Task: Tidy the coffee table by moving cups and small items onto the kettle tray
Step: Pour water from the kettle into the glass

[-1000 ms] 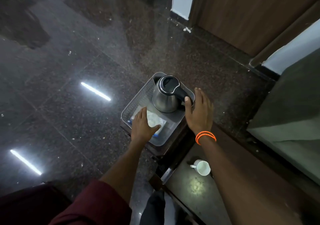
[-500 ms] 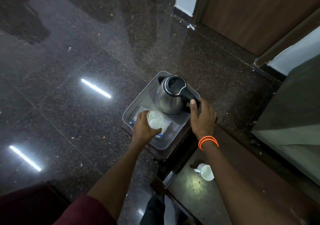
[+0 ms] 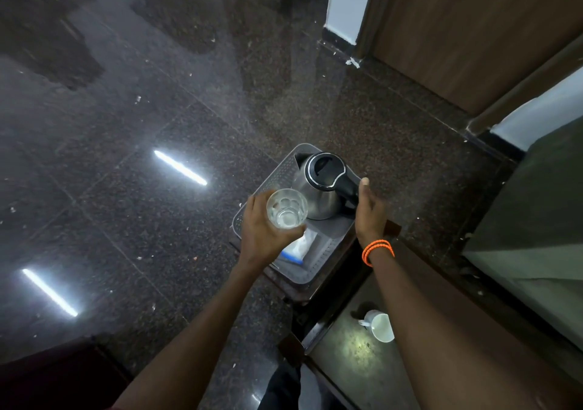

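Note:
A grey plastic tray (image 3: 318, 264) sits on a small dark stand and carries a steel kettle (image 3: 318, 195) with a black lid and handle. My left hand (image 3: 262, 236) grips a clear drinking glass (image 3: 286, 209) and holds it upright above the tray's near left part. Under the glass lies a white and blue sachet (image 3: 299, 247) on the tray. My right hand (image 3: 369, 211) is at the tray's right edge, with its thumb beside the kettle handle; whether it grips the handle is hidden. A white cup (image 3: 380, 327) lies on the dark coffee table (image 3: 353, 362) at the lower right.
A polished dark stone floor (image 3: 142, 189) spreads to the left and beyond, with bright lamp reflections. A wooden door (image 3: 473, 31) stands at the back right. A grey-green sofa or bed edge (image 3: 536, 220) fills the right side.
My left hand has lifted the glass off the tray and raised it toward the camera. My right hand has stayed by the kettle handle, with the thumb now pointing up.

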